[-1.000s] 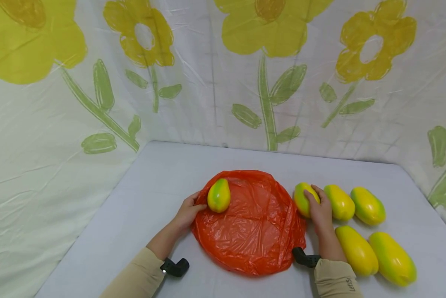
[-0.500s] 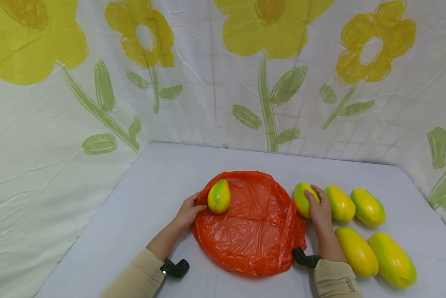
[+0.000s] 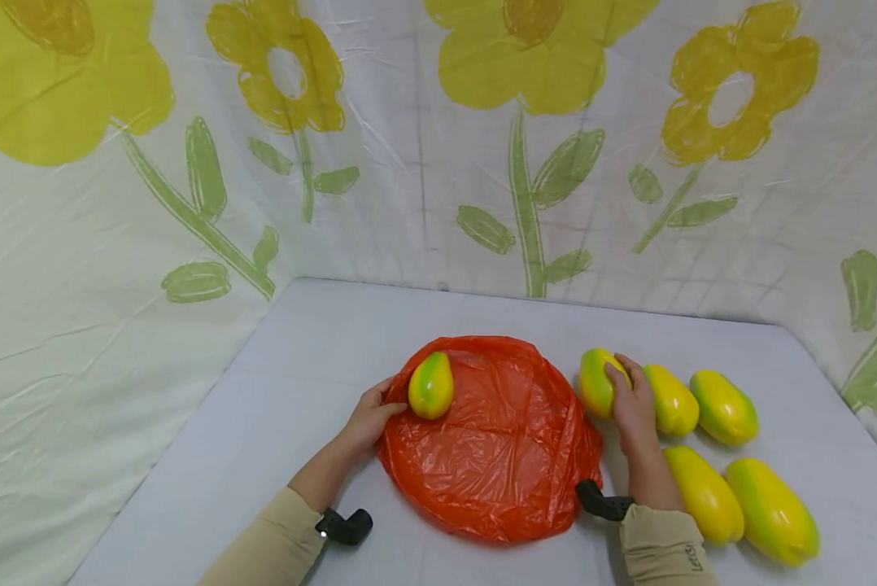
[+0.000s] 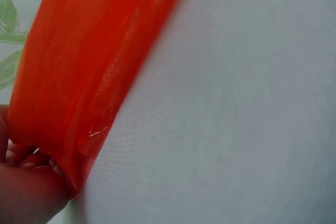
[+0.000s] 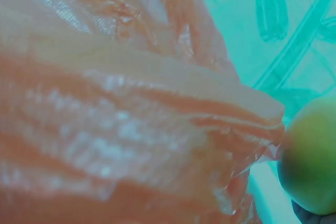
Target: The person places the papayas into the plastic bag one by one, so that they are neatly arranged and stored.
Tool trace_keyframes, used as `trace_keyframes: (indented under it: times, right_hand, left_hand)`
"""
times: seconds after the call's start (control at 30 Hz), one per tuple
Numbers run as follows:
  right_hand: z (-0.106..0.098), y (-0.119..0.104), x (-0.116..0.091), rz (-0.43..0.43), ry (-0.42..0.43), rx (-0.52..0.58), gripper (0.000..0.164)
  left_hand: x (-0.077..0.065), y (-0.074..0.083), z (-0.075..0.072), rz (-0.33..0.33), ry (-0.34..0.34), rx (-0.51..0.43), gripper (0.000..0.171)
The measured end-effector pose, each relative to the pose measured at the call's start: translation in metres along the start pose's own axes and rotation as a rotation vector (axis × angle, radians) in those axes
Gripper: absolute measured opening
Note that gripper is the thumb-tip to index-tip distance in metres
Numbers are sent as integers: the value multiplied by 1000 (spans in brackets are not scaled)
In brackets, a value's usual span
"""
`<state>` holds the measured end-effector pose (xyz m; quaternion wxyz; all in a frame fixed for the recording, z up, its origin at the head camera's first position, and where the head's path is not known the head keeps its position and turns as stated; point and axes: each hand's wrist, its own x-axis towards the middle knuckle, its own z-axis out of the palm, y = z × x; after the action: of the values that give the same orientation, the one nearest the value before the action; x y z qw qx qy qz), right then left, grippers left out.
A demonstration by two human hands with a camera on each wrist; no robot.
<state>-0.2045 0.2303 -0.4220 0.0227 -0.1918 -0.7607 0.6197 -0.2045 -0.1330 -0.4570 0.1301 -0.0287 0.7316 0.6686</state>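
Left hand (image 3: 371, 419) pinching the left edge of a red plastic bag (image 3: 490, 472); in the left wrist view the gathered film runs into the curled fingers. Right hand (image 3: 634, 403) gripping a yellow-green fruit (image 3: 596, 381), thumb on its near side, just beside the bag's right edge; whether fruit and film touch cannot be told. The bag lies spread and wrinkled between the two hands, its rim roughly circular. A second fruit (image 3: 431, 387) rests within that rim, at the far left, near the left fingertips. To the right of the gripping hand are four similar fruits: a far pair, one partly hidden by the hand (image 3: 676, 404) and one fully visible (image 3: 724, 407), and a near pair, inner (image 3: 708, 498) and outer (image 3: 773, 510). Both forearms wear beige sleeves (image 3: 270, 541) and black wrist cameras (image 3: 346, 527). All rests on a white table (image 3: 299, 358), backed by a pale curtain (image 3: 380, 212) printed with yellow flowers (image 3: 288, 73) and green leaves.
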Motion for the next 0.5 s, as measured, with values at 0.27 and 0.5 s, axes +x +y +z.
trace_keyframes:
  times: [0.27,0.5]
  right_hand:
    - [6,-12,1,-38,-9,29,60]
    - [21,-24,-2,-34,-49,13,59]
  left_hand:
    - [1,-1,0,-1,2,4,48]
    - [2,-1,1,-4,6,18,48]
